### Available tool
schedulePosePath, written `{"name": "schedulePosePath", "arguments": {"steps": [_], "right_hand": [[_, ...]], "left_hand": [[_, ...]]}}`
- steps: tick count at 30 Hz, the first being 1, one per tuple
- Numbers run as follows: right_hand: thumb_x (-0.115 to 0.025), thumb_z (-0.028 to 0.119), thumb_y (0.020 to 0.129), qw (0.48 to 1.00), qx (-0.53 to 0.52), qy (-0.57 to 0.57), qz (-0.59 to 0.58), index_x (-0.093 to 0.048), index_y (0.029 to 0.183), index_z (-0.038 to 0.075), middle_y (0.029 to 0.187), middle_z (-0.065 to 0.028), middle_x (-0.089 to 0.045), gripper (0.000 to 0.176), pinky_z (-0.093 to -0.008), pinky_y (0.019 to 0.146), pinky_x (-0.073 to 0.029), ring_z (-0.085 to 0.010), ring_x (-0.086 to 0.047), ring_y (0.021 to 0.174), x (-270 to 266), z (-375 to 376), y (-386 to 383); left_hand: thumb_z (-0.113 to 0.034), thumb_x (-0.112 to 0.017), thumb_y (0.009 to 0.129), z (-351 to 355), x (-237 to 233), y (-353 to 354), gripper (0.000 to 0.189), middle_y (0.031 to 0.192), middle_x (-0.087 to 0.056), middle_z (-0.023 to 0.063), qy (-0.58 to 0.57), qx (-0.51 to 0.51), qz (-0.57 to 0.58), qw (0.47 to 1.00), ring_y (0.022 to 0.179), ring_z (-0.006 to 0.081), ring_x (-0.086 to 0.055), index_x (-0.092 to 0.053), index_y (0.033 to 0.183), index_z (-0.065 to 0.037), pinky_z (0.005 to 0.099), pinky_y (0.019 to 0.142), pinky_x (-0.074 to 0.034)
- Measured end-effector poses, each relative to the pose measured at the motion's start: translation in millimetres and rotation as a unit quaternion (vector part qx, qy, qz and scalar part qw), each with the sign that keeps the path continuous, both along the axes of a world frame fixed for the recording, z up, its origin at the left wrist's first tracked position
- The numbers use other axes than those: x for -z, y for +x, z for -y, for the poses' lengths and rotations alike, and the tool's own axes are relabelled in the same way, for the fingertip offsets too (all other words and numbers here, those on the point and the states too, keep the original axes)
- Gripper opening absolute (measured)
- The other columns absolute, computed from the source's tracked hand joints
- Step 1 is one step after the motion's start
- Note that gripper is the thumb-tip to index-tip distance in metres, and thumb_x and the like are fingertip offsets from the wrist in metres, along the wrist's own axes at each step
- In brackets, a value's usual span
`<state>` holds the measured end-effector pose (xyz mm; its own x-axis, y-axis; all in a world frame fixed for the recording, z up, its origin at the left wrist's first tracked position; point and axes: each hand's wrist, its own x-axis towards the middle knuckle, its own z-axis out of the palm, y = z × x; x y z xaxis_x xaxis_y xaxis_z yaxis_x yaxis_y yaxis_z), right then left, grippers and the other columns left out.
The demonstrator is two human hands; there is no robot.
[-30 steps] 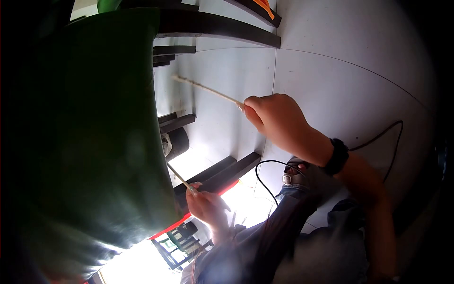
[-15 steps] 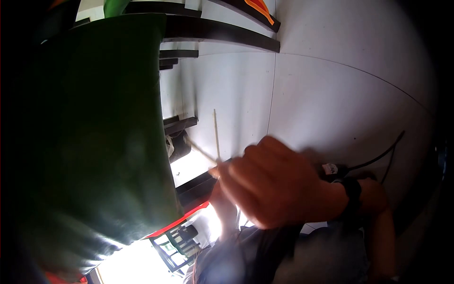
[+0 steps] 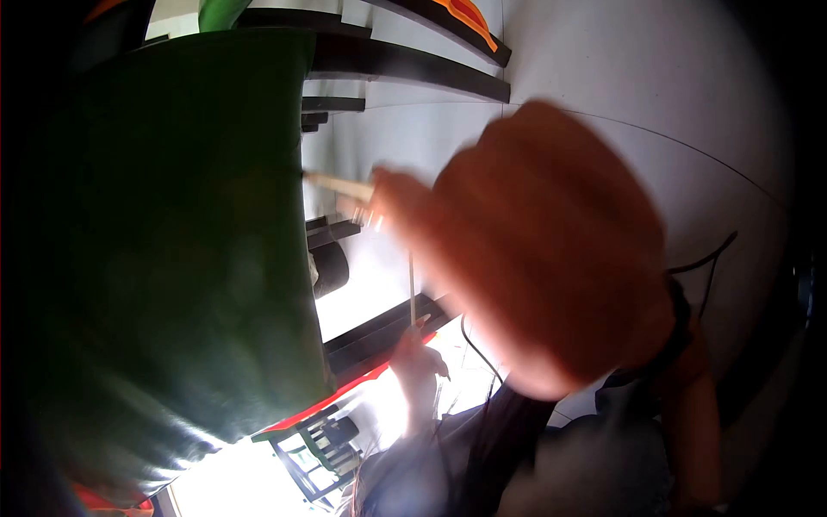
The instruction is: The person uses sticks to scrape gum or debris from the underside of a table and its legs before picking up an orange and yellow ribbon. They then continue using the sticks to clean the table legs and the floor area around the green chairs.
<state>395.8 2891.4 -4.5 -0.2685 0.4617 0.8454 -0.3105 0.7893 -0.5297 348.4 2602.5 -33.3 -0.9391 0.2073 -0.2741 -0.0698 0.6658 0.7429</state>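
Head view: right hand (image 3: 551, 250) and left hand (image 3: 418, 366) each grip a thin stick.
The blurred right hand's stick (image 3: 340, 184) points left to the green cover (image 3: 189, 258), contact unclear; the left hand's stick (image 3: 413, 289) rises above its fingers, below the right hand's fingertips.

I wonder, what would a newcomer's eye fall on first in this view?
Probably the large, blurred right hand right of centre, holding a pale stick toward the dark green cover that fills much of the left side. Below, the smaller left hand holds a second stick, near bright glare.
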Motion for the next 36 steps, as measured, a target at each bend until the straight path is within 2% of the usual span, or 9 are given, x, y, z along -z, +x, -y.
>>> {"name": "schedulePosePath", "arguments": {"steps": [7, 15, 18, 20, 23, 24, 29, 31, 36], "right_hand": [[-0.068, 0.002, 0.068, 0.989, 0.081, -0.015, 0.121, -0.058, 0.077, 0.002, 0.064, -0.0074, -0.054, 0.014, -0.0306, 0.051, -0.041, -0.0218, -0.052, 0.057, 39.0, -20.3, -4.4], [-0.059, 0.007, 0.075, 0.960, 0.069, -0.112, 0.247, -0.051, 0.068, 0.003, 0.062, -0.0099, -0.052, 0.011, -0.0347, 0.056, -0.044, -0.0263, -0.054, 0.060, 115.8, -9.4, -14.6], [-0.058, 0.006, 0.076, 0.948, -0.027, -0.175, 0.264, -0.055, 0.072, 0.002, 0.064, -0.0113, -0.055, 0.007, -0.0339, 0.057, -0.044, -0.0272, -0.055, 0.060, 129.4, -6.5, -13.0], [-0.058, 0.004, 0.076, 0.942, -0.086, -0.213, 0.244, -0.057, 0.074, 0.001, 0.066, -0.0116, -0.057, 0.004, -0.0329, 0.056, -0.044, -0.0270, -0.055, 0.060, 132.2, -7.5, -8.4], [-0.056, 0.001, 0.076, 0.938, -0.101, -0.258, 0.210, -0.059, 0.076, 0.000, 0.069, -0.0116, -0.060, 0.003, -0.0315, 0.055, -0.043, -0.0251, -0.056, 0.059, 137.2, -20.0, 2.1], [-0.055, 0.000, 0.076, 0.935, -0.097, -0.267, 0.211, -0.059, 0.076, 0.000, 0.070, -0.0117, -0.060, 0.004, -0.0309, 0.055, -0.043, -0.0242, -0.055, 0.058, 143.0, -25.5, 6.0], [-0.059, 0.018, 0.083, 0.894, -0.073, -0.374, 0.237, -0.060, 0.069, 0.001, 0.053, -0.0028, -0.051, 0.023, -0.0216, 0.044, -0.031, -0.0064, -0.039, 0.047, 145.2, -37.0, 10.3], [-0.052, 0.034, 0.087, 0.848, -0.084, -0.470, 0.232, -0.059, 0.062, 0.002, 0.049, -0.0019, -0.051, 0.041, -0.0224, 0.042, -0.031, -0.0061, -0.040, 0.043, 150.8, -31.5, -3.5], [-0.041, 0.038, 0.091, 0.750, -0.258, -0.578, 0.191, -0.054, 0.064, 0.002, 0.052, -0.0050, -0.054, 0.046, -0.0256, 0.041, -0.041, -0.0108, -0.049, 0.039, 122.9, -28.2, -32.0]], "left_hand": [[-0.011, -0.040, 0.091, 4.9, 5.4, -8.1, 0.027, 0.044, -0.047, -0.0005, -0.046, 0.082, -0.031, 0.995, 0.036, 0.0064, -0.046, -0.051, 0.111, 0.005, 0.0196, 0.036, -0.037], [-0.019, -0.037, 0.094, -11.8, 8.0, -4.8, 0.033, 0.041, -0.045, 0.0009, 0.021, 0.121, -0.179, 0.976, 0.033, 0.0066, -0.041, -0.054, 0.105, 0.007, 0.0190, 0.034, -0.036], [-0.019, -0.039, 0.093, -22.8, 9.2, -15.1, 0.034, 0.048, -0.050, 0.0010, 0.073, 0.142, -0.140, 0.977, 0.036, 0.0077, -0.047, -0.049, 0.112, 0.007, 0.0200, 0.036, -0.040], [-0.015, -0.041, 0.092, -31.9, 13.2, -24.5, 0.031, 0.052, -0.054, 0.0016, -0.128, 0.181, -0.186, 0.957, 0.040, 0.0094, -0.053, -0.049, 0.116, 0.003, 0.0211, 0.038, -0.045], [-0.017, -0.038, 0.094, -37.1, 18.4, -34.9, 0.028, 0.045, -0.049, 0.0019, -0.139, 0.137, -0.208, 0.958, 0.040, 0.0067, -0.050, -0.055, 0.112, -0.004, 0.0197, 0.036, -0.039], [-0.008, -0.035, 0.091, -36.8, 12.2, -37.2, 0.029, 0.048, -0.054, 0.0016, -0.150, 0.124, -0.170, 0.966, 0.042, 0.0072, -0.054, -0.053, 0.112, 0.000, 0.0199, 0.038, -0.043], [-0.013, -0.032, 0.093, -29.7, 28.4, -47.8, 0.028, 0.043, -0.044, 0.0001, 0.028, 0.071, -0.026, 0.997, 0.035, 0.0051, -0.041, -0.055, 0.102, 0.000, 0.0189, 0.034, -0.032], [-0.018, -0.032, 0.093, -38.4, 34.9, -50.2, 0.026, 0.046, -0.042, -0.0004, 0.065, 0.012, -0.003, 0.998, 0.037, 0.0053, -0.039, -0.050, 0.100, -0.001, 0.0185, 0.034, -0.031], [-0.020, -0.041, 0.091, -77.5, 24.0, -59.8, 0.023, 0.060, -0.039, -0.0032, 0.150, -0.013, -0.010, 0.989, 0.050, 0.0035, -0.040, -0.043, 0.111, -0.009, 0.0144, 0.041, -0.031]]}}
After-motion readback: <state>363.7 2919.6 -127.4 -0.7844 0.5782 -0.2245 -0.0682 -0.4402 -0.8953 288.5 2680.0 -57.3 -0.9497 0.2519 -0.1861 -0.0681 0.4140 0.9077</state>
